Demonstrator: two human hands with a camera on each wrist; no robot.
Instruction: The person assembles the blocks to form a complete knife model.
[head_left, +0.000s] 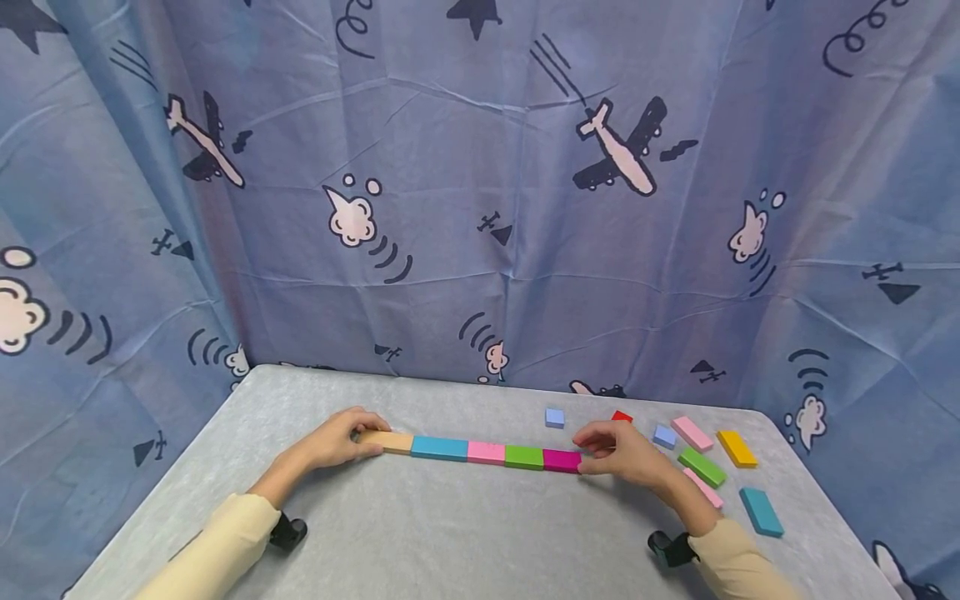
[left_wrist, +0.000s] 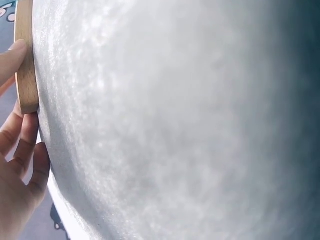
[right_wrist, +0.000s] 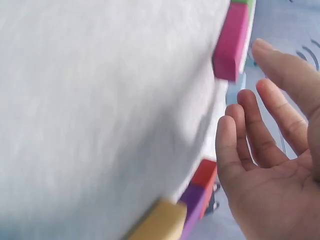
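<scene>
A straight row of blocks lies across the table in the head view: a plain wooden block (head_left: 395,442), a blue block (head_left: 440,448), a pink block (head_left: 487,452), a green block (head_left: 524,457) and a magenta block (head_left: 562,461). My left hand (head_left: 341,439) holds the wooden block at the row's left end; its thumb lies on the near side, with fingers behind. At the opposite end my right hand (head_left: 624,452) has its thumb and fingers spread beside the magenta block. In the right wrist view these fingers (right_wrist: 250,125) hold nothing.
Loose blocks lie right of the row: a light blue block (head_left: 554,418), a partly hidden red block (head_left: 621,416), a pink block (head_left: 692,433), a yellow block (head_left: 737,448), a green block (head_left: 702,467) and a teal block (head_left: 761,512). A patterned curtain (head_left: 435,333) hangs behind the table.
</scene>
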